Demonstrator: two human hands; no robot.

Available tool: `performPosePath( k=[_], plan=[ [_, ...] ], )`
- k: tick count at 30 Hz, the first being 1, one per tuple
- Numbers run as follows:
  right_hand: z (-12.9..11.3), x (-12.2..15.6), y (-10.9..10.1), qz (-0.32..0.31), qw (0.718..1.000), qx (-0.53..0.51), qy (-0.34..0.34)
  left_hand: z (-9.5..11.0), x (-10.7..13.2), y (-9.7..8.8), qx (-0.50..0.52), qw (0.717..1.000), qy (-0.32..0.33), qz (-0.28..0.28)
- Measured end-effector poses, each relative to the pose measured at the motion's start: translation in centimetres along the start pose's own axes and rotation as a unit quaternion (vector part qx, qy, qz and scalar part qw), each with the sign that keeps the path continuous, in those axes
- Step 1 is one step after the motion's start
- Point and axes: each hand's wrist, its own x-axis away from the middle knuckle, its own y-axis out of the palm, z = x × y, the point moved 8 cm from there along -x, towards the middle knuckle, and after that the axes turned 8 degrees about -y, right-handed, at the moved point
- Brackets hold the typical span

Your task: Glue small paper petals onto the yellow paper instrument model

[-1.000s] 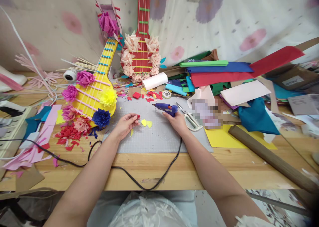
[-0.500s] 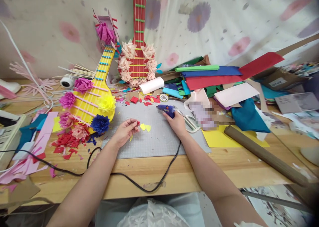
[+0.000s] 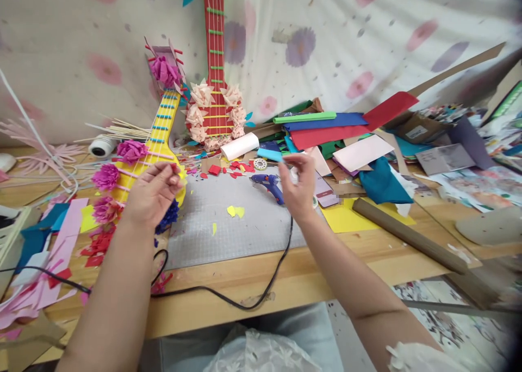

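My left hand (image 3: 153,193) is raised in front of the yellow paper guitar (image 3: 166,123), its fingers pinched on a small red paper piece (image 3: 174,167). The hand hides part of the guitar's body and its yellow flower. My right hand (image 3: 299,186) is empty, fingers apart and curved, just right of the blue glue gun (image 3: 269,184). That glue gun lies on the grey cutting mat (image 3: 232,241), its black cord running to the front edge. Yellow paper petals (image 3: 235,211) rest on the mat between my hands.
A red guitar (image 3: 217,100) with pale paper flowers leans at the back. Coloured paper rolls and sheets (image 3: 330,136) pile up behind and to the right. A brown roll (image 3: 408,236) lies at the right. Pink strips (image 3: 65,247) and a black cord (image 3: 212,291) are at left and front.
My right hand has let go of the glue gun, which now lies on the mat, and opened above it. My left hand has moved left and up with the red paper piece, towards the yellow guitar.
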Motion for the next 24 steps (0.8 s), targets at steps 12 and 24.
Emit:
performPosePath(
  k=[12,24],
  plan=[
    [0.8,4.2,28.1,-0.355,0.728,-0.366,0.458,7.2,-2.5,-7.1,-0.062,0.980,0.110,0.156],
    [0.9,3.9,31.4,-0.358,0.756,-0.318,0.446,10.0,-3.3,-9.1,-0.093,0.972,0.115,0.183]
  ],
)
